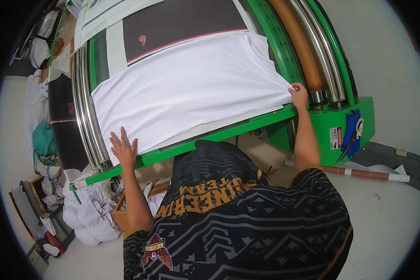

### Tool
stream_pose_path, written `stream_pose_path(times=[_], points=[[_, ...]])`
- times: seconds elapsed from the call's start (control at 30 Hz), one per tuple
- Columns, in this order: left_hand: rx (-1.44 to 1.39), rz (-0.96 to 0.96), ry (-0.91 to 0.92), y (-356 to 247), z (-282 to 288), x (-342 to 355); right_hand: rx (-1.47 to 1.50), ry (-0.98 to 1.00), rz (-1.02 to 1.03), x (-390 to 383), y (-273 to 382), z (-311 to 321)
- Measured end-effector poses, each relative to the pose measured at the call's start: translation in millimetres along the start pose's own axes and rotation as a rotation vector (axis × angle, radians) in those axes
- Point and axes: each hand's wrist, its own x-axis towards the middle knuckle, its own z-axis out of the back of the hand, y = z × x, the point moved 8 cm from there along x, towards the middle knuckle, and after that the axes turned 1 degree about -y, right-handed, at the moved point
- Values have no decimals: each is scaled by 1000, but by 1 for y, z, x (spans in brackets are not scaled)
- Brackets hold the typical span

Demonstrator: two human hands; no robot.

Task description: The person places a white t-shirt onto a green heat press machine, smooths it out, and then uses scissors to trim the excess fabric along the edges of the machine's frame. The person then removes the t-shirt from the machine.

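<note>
Here's the white cloth [186,84], rippled across the bed of the green machine [168,156], right beside the dark printed sheet [186,21]; the right hand [299,95] pinches its near right corner, the left hand [123,150] splays wide at the near left, and uneven tension here could skew the fabric, a hard tug at that corner deepening those ripples into creases

Left hand [124,152] splayed (right hand [300,95] pinched)
</note>
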Motion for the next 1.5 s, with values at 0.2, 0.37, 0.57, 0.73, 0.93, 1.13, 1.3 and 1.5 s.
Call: stream_pose_path(times=[0.2, 0.37, 0.57, 0.73, 0.93, 1.13, 1.3, 1.5], points=[[-292, -141, -41, -48, 25, -14, -263, -91, 424, -45, 83, -2], [-298, -192, 75, -75, 35, -16, -262, 496, 474, -74, 91, -42], [-244, -218, 206, -83, 38, -1, -233, 597, 377, -54, 81, -53], [-191, -213, 252, -91, 38, -5, -220, 646, 384, -34, 86, -53], [-231, -239, 214, -74, 27, 0, -253, 718, 391, -29, 84, -59], [-351, -159, 178, -63, 36, 8, -247, 635, 397, -26, 95, -60], [-476, -147, 174, -55, 35, 7, -222, 620, 447, -21, 118, -56], [-488, -36, 275, -61, 29, 6, -185, 521, 412, 0, 126, -57]])
